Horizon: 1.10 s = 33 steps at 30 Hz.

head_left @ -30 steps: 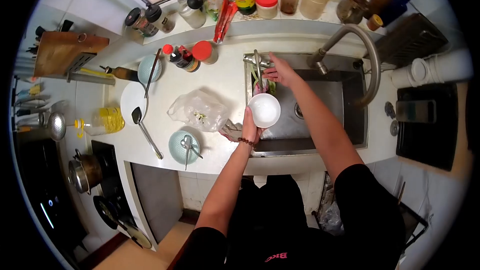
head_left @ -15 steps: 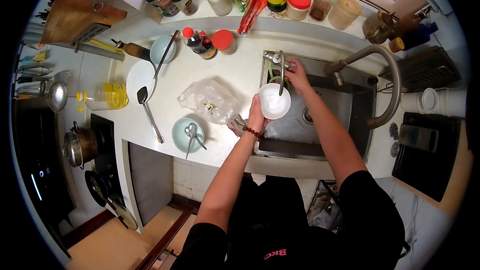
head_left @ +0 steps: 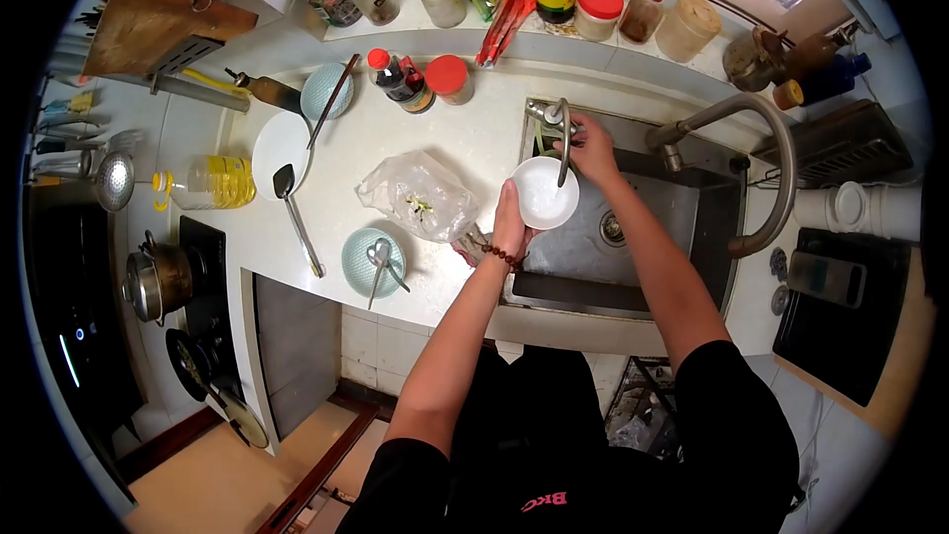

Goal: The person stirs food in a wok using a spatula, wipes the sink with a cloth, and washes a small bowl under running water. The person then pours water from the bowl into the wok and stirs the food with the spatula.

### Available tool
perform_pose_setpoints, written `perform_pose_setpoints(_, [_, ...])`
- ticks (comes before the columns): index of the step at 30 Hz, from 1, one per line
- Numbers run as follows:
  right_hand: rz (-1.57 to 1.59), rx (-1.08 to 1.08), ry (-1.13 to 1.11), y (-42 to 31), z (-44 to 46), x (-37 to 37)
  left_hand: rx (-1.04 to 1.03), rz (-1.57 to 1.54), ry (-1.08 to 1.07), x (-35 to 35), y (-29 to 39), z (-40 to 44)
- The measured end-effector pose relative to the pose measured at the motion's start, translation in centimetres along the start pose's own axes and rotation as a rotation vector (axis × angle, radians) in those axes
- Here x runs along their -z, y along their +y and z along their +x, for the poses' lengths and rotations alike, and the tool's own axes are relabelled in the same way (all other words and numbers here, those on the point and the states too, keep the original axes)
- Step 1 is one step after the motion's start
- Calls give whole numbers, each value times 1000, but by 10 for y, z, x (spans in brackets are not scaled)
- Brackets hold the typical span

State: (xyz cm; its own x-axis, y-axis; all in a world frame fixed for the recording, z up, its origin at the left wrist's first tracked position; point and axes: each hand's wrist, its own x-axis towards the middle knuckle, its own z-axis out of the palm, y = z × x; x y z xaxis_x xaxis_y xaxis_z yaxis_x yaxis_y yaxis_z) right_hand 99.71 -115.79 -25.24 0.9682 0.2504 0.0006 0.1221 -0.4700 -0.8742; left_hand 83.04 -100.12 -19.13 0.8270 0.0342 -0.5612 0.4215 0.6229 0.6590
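Note:
My left hand [head_left: 509,227] grips a small white bowl [head_left: 547,200] by its left side, thumb along the outer wall. The bowl is held under the spout of a slim metal tap [head_left: 564,148], over the left part of the sink [head_left: 652,208]. At the base of that tap, my right hand [head_left: 593,150] has its fingers closed on the handle, partly hidden behind the spout. Some green vegetable [head_left: 542,142] shows in the sink's corner beside the tap. Left of my wrist, a clear plastic bag [head_left: 420,193] with green bits lies on the counter.
A pale blue bowl [head_left: 373,287] with spoons stands near the counter's front edge. Farther left are a spatula [head_left: 295,213], a white plate [head_left: 272,153] and an oil bottle [head_left: 219,183]. Sauce bottle [head_left: 400,84] and jars line the back. A large curved faucet [head_left: 781,153] arches over the sink's right.
The whole view has shifted slightly. My left hand keeps the bowl under the spout, and my right hand stays at the tap handle.

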Motion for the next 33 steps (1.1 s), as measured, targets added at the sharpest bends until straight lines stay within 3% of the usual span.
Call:
perform_pose_setpoints(18, [-105, 71, -26, -8, 2, 4, 5, -40, 46, 7, -2, 2])
perform_pose_setpoints(20, [-122, 96, -4, -10, 1, 5, -561, 775, 184, 16, -19, 6])
perform_pose_setpoints(21, [-123, 92, -3, -12, 0, 6, -559, 776, 182, 13, -19, -1])
perform_pose_setpoints(23, [-131, 73, -30, -18, -2, 10, -659, 1260, 89, 2, -18, -21])
perform_pose_setpoints(24, [-134, 68, -29, -19, -2, 10, -656, 1259, 84, 4, -27, -21])
perform_pose_setpoints(26, [-138, 66, -41, -17, -2, 9, -795, 1619, 73, 12, -49, -18])
perform_pose_setpoints(31, [-114, 105, -46, -13, -3, 9, -985, 1764, -22, 24, -57, -24])
perform_pose_setpoints(33, [-110, 104, -34, -10, -3, 7, -969, 1734, -41, 27, -52, -28])
